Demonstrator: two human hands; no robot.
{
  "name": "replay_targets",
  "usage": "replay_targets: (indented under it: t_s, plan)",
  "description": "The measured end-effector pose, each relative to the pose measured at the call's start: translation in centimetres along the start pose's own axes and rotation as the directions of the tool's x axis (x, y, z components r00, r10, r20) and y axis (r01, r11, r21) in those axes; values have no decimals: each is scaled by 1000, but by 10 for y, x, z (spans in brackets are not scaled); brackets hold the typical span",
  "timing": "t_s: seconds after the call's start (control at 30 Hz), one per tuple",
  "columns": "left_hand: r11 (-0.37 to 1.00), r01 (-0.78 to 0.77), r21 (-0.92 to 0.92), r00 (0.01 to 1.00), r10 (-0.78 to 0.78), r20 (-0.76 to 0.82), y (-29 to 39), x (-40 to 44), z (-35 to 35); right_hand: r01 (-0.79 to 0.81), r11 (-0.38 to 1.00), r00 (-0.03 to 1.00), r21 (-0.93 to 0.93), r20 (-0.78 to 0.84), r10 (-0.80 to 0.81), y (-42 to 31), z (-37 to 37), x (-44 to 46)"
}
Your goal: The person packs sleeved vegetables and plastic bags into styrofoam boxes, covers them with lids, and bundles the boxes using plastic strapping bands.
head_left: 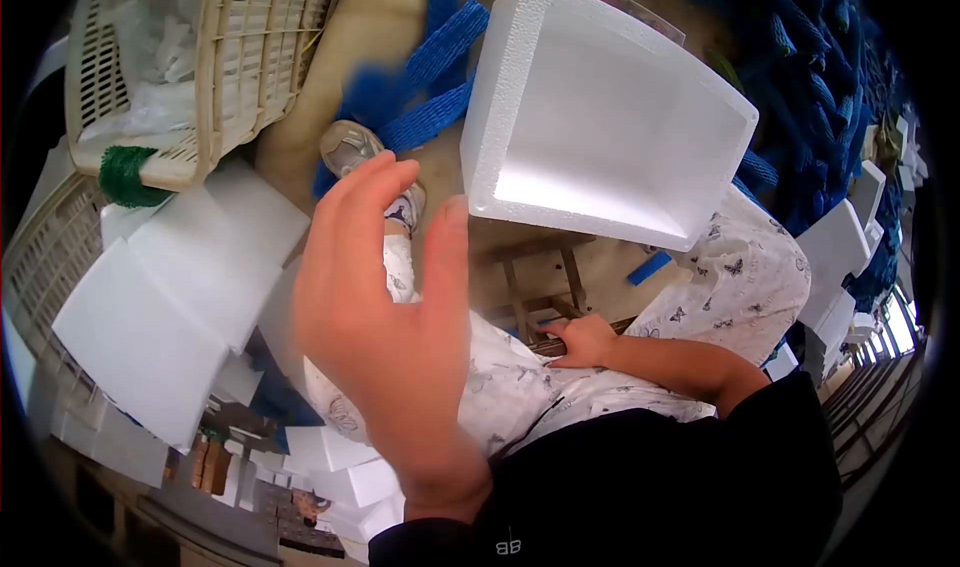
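Observation:
My left hand (385,297) is raised in the middle of the head view, fingers curved and thumb held apart, with nothing between them. Its thumb tip appears beside the lower left corner of a white foam box (620,117), but whether they touch I cannot tell. The box lies tilted, its hollow inside facing me. Down between my knees, my right hand (585,342) grips the edge of a small wooden stool (570,272); part of the grip is hidden. Patterned white trousers cover my legs.
A plastic basket (245,57) holding clear bags stands at upper left. White foam sheets (150,297) lean below it. Blue foam net sleeves (440,42) lie on the floor, and a large heap of blue netting (800,87) fills the upper right. A blue strip (650,268) lies near the stool.

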State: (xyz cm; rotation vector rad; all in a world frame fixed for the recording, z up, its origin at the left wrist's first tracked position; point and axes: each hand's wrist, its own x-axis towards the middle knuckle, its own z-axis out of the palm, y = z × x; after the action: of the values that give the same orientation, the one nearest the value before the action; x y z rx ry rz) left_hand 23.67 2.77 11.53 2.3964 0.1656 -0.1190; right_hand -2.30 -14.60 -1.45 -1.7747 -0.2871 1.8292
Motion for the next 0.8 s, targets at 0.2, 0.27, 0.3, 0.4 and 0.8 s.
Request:
replay_targets:
  t_s: [0.2, 0.27, 0.3, 0.4, 0.8]
  plan:
    - [996, 26, 84, 993, -35, 109, 17, 40, 6, 25, 1000, 989, -3, -145, -25, -7, -13, 16]
    - [965, -137, 224, 979, 98, 177, 15, 49, 3, 1, 999, 992, -52, -126, -8, 0, -40, 23]
    - [945, -223, 240, 964, 178, 196, 19, 50, 2, -2, 998, 986, -59, -164, -7, -1, -38, 26]
    - [928, -348, 132, 934, 330, 137, 36, 43, 1, 30, 994, 955, -104, -292, -60, 6, -18, 35]
    - [884, -466, -32, 881, 467, 68, -10, -26, -142, -40, 876, 921, -481, -357, -154, -28, -12, 34]
